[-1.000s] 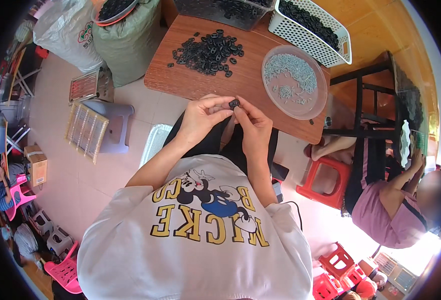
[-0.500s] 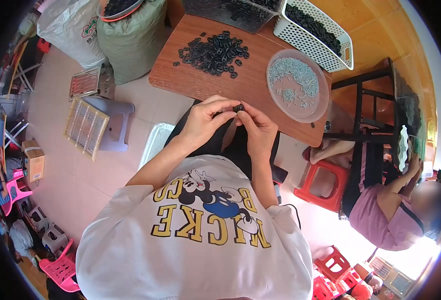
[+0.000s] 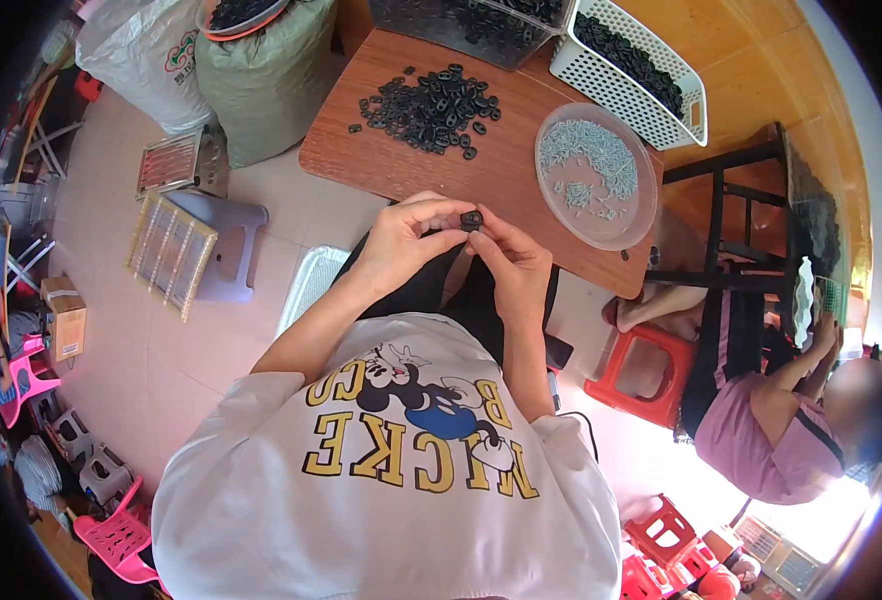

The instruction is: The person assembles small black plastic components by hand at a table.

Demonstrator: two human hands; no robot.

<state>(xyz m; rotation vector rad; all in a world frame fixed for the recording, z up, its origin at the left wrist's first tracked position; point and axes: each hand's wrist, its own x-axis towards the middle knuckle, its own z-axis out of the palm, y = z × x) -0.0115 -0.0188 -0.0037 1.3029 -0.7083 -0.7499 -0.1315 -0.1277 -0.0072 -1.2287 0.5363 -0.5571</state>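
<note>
A small black part point(image 3: 472, 219) is pinched between the fingers of the left hand point(image 3: 404, 238) and right hand point(image 3: 516, 272), near the close edge of the bench point(image 3: 511, 165). Relative to half a second earlier, the part appears slightly turned, both grasps being maintained; its handling is therefore judged unfinished. Beyond lie a pile of black parts point(image 3: 441, 112) and a round dish point(image 3: 616, 233) of slender pieces point(image 3: 596, 150).
</note>
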